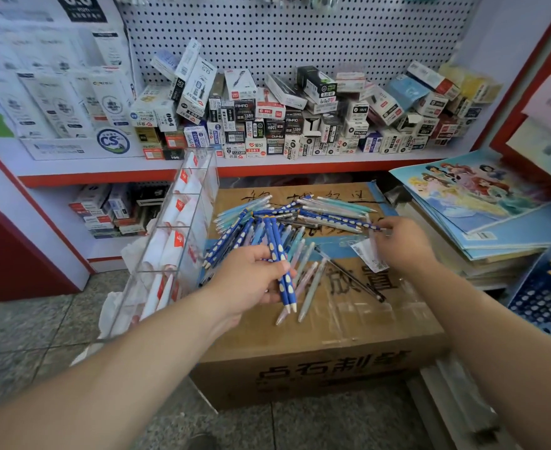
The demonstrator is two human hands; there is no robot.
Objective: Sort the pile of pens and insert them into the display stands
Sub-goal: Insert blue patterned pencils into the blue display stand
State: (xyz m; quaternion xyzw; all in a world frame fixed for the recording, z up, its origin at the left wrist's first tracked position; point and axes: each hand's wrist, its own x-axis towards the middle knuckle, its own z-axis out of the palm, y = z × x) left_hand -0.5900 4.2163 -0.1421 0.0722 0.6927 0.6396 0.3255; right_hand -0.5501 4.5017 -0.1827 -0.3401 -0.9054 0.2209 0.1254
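Two hands, one view, from the head camera.

- Left hand (251, 280), centre of frame: fingers curled round a bundle of blue pens (282, 284) with pale dots. The tips point toward the lower edge, and the bundle is over the near part of the pile.
- Right hand (401, 245), right of centre: fingertips pinch the end of a single blue pen (342, 220), also dotted, which lies across the far side of the pile.
- Pile of pens (300, 209), centre: many, loose and crossed, some blue with dots, some pale green, pink or light blue. They are spread over the top of a cardboard box (349, 336) that stands on the tiled floor (24, 336).
- Black pen (355, 280), alone on the box, slanting below the right hand.
- Display stand (199, 190), clear plastic, left of the box and touching its edge. It is tilted, and its compartments hold white wrapped items with red marks.
- Shelf (267, 164), upper centre: small pen boxes heaped against a pegboard (300, 34).
- Stack of picture books (482, 203), right, beside the box.
- Blue basket (547, 297), lower right edge.
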